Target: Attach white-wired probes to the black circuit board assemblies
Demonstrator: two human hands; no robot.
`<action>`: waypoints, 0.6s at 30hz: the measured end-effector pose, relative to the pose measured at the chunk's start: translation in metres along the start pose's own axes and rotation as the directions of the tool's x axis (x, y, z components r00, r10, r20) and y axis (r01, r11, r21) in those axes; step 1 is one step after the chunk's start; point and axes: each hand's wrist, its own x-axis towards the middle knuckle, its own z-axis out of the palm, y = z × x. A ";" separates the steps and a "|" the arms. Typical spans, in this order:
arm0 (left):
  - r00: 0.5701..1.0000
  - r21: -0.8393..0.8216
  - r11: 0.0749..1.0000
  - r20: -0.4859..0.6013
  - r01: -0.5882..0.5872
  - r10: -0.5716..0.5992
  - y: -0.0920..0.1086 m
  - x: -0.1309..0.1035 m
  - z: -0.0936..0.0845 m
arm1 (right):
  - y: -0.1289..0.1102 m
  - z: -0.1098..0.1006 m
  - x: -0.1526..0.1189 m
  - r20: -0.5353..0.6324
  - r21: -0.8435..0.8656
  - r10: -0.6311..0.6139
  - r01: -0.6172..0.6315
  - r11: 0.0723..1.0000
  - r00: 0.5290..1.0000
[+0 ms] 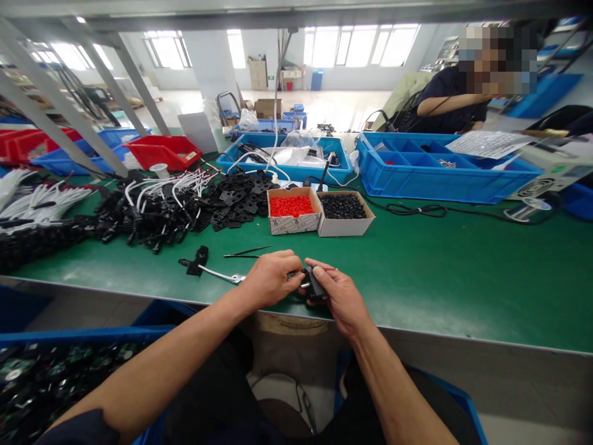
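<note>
My right hand (340,293) is closed around a small black plastic part (317,285) near the front edge of the bench. The fingers of my left hand (274,278) are pinched at the left side of that same part; what lies between the fingertips is too small to make out. A thin reddish wire end shows by my right thumb. Behind my left hand lie dark tweezers (245,252). Further left on the green mat rests a black piece (197,261) with a white cable (217,272) running toward my left wrist.
Boxes of red pieces (291,206) and black pieces (343,207) stand behind my hands. Piled black parts with white cables (152,204) cover the left. Blue bins (430,179) line the back. A person (445,99) sits across at the right. A blue crate (83,337) is low left.
</note>
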 end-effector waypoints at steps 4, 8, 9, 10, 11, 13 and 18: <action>0.976 -0.201 0.970 0.192 0.138 -0.100 -0.008 0.006 -0.011 | 0.000 0.001 -0.002 -0.022 -0.019 -0.036 0.035 0.999 0.999; 0.890 -0.444 0.811 0.412 0.382 -0.194 -0.013 0.011 -0.018 | 0.002 0.000 -0.001 -0.007 -0.044 -0.095 0.095 0.995 0.995; 0.874 -0.469 0.777 0.440 0.419 -0.206 -0.014 0.012 -0.019 | 0.002 0.000 0.000 -0.004 -0.060 -0.116 0.116 0.991 0.993; 0.863 -0.477 0.759 0.455 0.444 -0.219 -0.014 0.012 -0.019 | 0.003 0.000 0.000 -0.005 -0.079 -0.139 0.138 0.987 0.990; 0.858 -0.474 0.754 0.460 0.455 -0.228 -0.013 0.012 -0.019 | 0.003 -0.001 0.001 -0.008 -0.102 -0.161 0.159 0.982 0.987; 0.861 -0.457 0.767 0.448 0.451 -0.239 -0.011 0.011 -0.018 | 0.003 -0.002 0.002 -0.015 -0.152 -0.198 0.193 0.969 0.980; 0.955 -0.218 0.945 0.223 0.245 -0.196 -0.003 0.003 -0.012 | 0.003 -0.002 0.001 -0.041 -0.227 -0.215 0.201 0.953 0.976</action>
